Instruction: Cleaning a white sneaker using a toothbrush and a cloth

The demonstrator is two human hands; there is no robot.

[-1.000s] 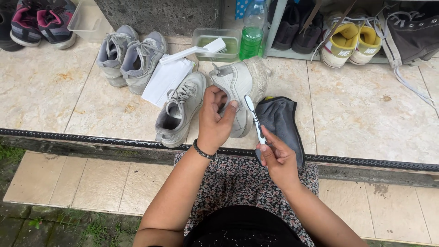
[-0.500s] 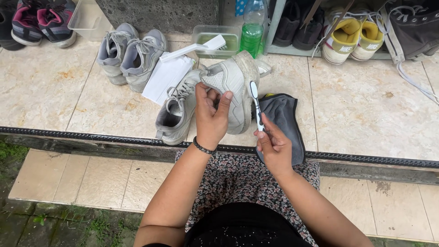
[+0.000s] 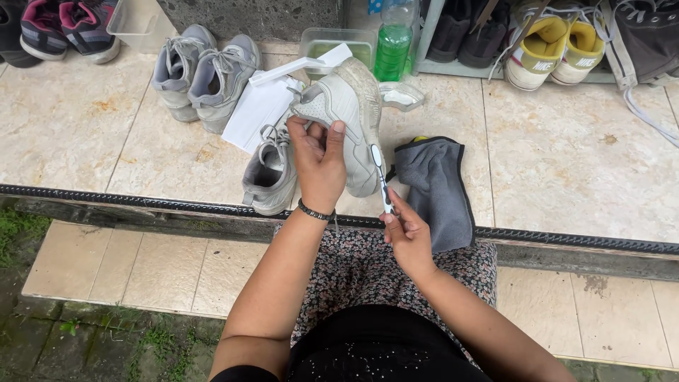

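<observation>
My left hand (image 3: pixel 320 164) grips a white sneaker (image 3: pixel 348 113) and holds it up, tilted on its side with the sole edge toward the right. My right hand (image 3: pixel 408 237) holds a white toothbrush (image 3: pixel 382 180) upright, its head against the sneaker's sole edge. The matching grey-white sneaker (image 3: pixel 271 170) lies on the tiles just left of my left hand. A dark grey cloth (image 3: pixel 440 185) lies on the tile edge right of the toothbrush.
A grey pair of sneakers (image 3: pixel 205 74) stands at the back left beside a white sheet (image 3: pixel 258 110). Behind are a clear tub (image 3: pixel 332 44), a green liquid bottle (image 3: pixel 392 42) and a small dish (image 3: pixel 402 95). Yellow-white sneakers (image 3: pixel 555 44) sit at the back right.
My left hand has lifted and turned the white sneaker higher. My right hand has brought the toothbrush in from the cloth side to the sneaker's sole edge.
</observation>
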